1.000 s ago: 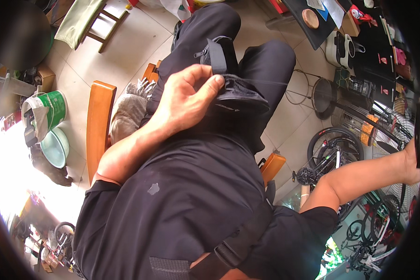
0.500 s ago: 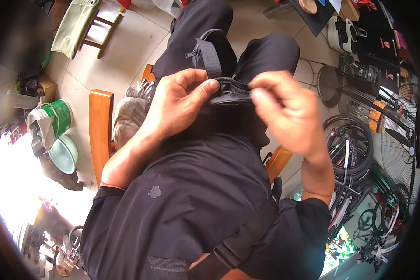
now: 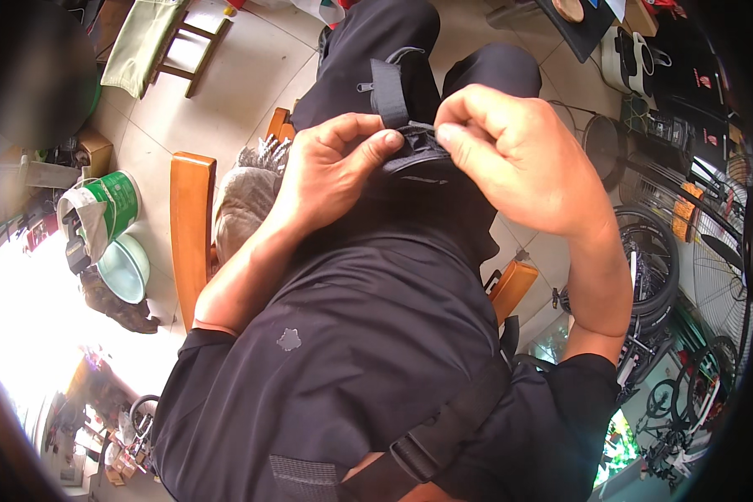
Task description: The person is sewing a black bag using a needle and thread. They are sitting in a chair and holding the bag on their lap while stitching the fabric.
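A: What fills most of the view?

B: The person's own dark shirt [image 3: 351,351], with a black chest strap [image 3: 427,443] crossing its lower part. Above it run the legs in dark trousers [image 3: 376,50], over a pale tiled floor [image 3: 226,92].

A: And the seat?

B: A wooden chair [image 3: 191,234] shows at the person's left, its orange-brown arm upright in the picture; a matching piece [image 3: 510,289] pokes out at the right. A grey cloth bundle [image 3: 243,197] lies just beside the left arm of the chair.

A: The hands?

B: Both meet at the lap. The left hand [image 3: 330,171] is curled, thumb and forefinger pinched shut on the near edge of a small black pouch [image 3: 418,159]. The right hand [image 3: 519,159] bends over from the other side, its fingertips [image 3: 448,134] pressed closed on the same pouch's top edge.

A: Where exactly is the pouch?

B: Between the two hands, resting against the trousers at the lap, with a black webbing strap [image 3: 389,88] running up from it along the thigh.

A: Anything smaller around?

B: A green-and-white bucket [image 3: 109,209] and a pale green basin [image 3: 125,268] stand on the floor at the left, near each other. A bicycle wheel [image 3: 653,259] and a round fan grille [image 3: 724,276] sit at the right.
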Demonstrator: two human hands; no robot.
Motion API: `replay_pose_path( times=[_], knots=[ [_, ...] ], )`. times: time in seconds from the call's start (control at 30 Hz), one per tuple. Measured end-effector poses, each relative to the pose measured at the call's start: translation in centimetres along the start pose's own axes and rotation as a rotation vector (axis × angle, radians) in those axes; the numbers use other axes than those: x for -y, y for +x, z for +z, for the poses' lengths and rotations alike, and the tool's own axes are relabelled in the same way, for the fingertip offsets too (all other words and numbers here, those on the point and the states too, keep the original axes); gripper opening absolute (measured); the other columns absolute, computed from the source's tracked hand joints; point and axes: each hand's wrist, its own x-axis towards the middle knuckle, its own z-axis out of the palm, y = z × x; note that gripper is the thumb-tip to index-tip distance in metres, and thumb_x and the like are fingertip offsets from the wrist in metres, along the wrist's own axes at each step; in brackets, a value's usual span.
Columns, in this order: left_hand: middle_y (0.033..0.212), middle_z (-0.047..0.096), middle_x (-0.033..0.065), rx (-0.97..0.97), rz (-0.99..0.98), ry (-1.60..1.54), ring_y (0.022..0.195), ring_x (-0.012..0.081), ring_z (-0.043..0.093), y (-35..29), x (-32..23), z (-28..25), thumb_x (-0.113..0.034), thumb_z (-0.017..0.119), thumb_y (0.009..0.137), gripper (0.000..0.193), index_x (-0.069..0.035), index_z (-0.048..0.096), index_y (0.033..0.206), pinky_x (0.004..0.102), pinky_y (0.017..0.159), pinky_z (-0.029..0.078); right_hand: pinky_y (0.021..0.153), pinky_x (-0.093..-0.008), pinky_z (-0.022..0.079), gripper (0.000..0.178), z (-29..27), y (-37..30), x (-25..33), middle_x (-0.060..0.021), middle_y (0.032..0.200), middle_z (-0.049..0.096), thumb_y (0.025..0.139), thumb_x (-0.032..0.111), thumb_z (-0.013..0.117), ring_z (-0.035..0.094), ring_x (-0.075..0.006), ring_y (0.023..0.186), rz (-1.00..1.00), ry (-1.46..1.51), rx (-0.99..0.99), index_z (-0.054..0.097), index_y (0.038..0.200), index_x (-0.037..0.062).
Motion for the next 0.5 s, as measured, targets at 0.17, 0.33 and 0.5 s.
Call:
replay_pose_path(
  times=[0.17,0.33,0.5],
  knots=[
    [0.106,0.075,-0.0018,0.161,0.062,0.077,0.097,0.0060,0.068,-0.1,-0.2,-1.0,-0.010,0.075,0.109,0.015,0.001,0.076,0.120,0.0237,0.088,0.055,0.072,-0.0443,0.056,0.019,0.5,-0.1,-0.8,-0.0205,0.079,0.073,0.101,0.015,0.067,0.074,-0.0370,0.074,-0.037,-0.058,0.095,0.073,0.108,-0.0025],
    [0.111,0.073,0.0058,0.223,0.311,0.238,0.096,0.0113,0.068,0.6,-0.4,-1.8,-0.006,0.072,0.110,0.012,0.004,0.074,0.116,0.0276,0.086,0.055,0.073,-0.0464,0.057,0.020,0.8,-0.6,-1.1,-0.0215,0.081,0.074,0.103,0.016,0.068,0.074,-0.0405,0.076,-0.061,-0.057,0.090,0.073,0.109,-0.0021],
    [0.105,0.072,0.0093,0.159,0.386,0.396,0.090,0.0170,0.068,1.0,-0.5,-1.7,-0.008,0.073,0.109,0.011,0.003,0.072,0.109,0.0307,0.082,0.054,0.065,-0.0395,0.052,0.015,1.8,-0.5,-2.0,-0.0150,0.076,0.069,0.105,0.014,0.070,0.066,-0.0279,0.065,-0.174,-0.130,-0.049,0.073,0.110,0.0002]
  ],
)
